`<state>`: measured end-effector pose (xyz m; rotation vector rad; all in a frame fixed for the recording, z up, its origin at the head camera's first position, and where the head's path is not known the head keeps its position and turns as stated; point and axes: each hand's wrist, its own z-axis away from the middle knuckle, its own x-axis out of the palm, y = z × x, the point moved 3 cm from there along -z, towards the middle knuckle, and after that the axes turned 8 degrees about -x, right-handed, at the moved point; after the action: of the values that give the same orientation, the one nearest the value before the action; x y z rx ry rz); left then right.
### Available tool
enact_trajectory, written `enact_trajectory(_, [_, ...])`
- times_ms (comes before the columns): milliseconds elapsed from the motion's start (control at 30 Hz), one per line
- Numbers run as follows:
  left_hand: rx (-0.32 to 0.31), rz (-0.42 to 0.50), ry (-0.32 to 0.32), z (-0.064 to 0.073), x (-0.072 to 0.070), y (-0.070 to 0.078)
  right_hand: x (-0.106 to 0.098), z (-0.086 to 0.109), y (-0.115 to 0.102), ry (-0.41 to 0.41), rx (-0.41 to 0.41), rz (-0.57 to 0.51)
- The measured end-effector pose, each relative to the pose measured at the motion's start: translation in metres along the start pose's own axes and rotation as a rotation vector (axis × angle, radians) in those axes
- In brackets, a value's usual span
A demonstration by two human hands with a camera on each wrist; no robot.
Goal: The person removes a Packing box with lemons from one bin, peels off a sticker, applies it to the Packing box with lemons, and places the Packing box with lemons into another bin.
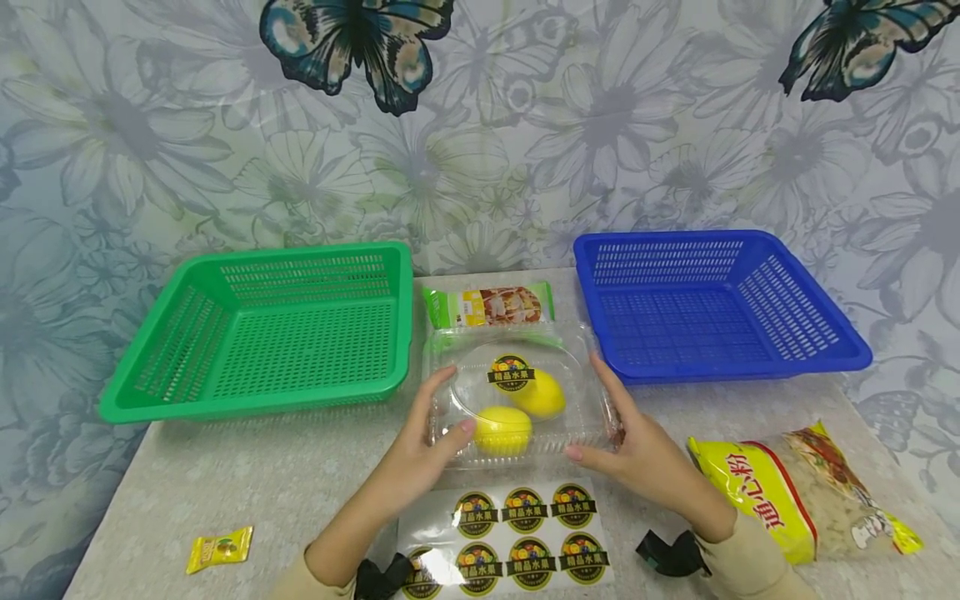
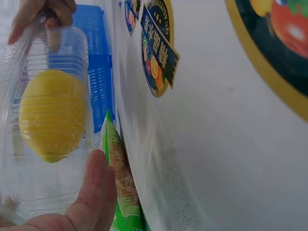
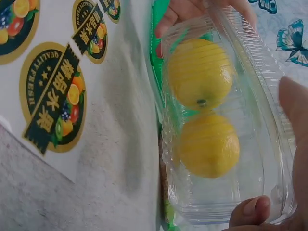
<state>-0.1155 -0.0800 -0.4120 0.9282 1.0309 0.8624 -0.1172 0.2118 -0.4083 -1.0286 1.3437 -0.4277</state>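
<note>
Both hands hold a clear plastic clamshell box (image 1: 457, 396) with its lid down, raised off the table near the middle. My left hand (image 1: 427, 442) grips its left side, thumb in front, and my right hand (image 1: 637, 442) grips the right side the same way. Inside lie two yellow lemons, a nearer lemon (image 1: 502, 429) and a farther lemon (image 1: 546, 396). A round black-and-gold fruit sticker (image 1: 512, 373) is on the lid. Through the box wall a lemon (image 2: 53, 115) shows in the left wrist view; the right wrist view shows both, including one lemon (image 3: 209, 144).
A sticker sheet (image 1: 442, 500) lies in front of the box. Behind stands a green basket (image 1: 300, 400) at left and a blue basket (image 1: 720, 367) at right, with a green food packet (image 1: 487, 307) between. A small yellow packet (image 1: 220, 550) lies front left, a pasta bag (image 1: 802, 492) at right.
</note>
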Motion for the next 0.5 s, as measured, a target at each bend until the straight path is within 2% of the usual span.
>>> enact_trajectory(233, [-0.001, 0.004, 0.012, 0.003, 0.000, 0.002, -0.010, 0.005, -0.004, 0.022, -0.002, 0.142])
enact_trajectory(400, [-0.008, -0.014, 0.028, 0.005, -0.003, 0.003, -0.024, 0.013, -0.003, 0.088, -0.091, 0.217])
enact_trajectory(500, [-0.010, -0.014, 0.030, 0.007, -0.005, 0.005, -0.035, 0.018, -0.001, 0.132, -0.113, 0.232])
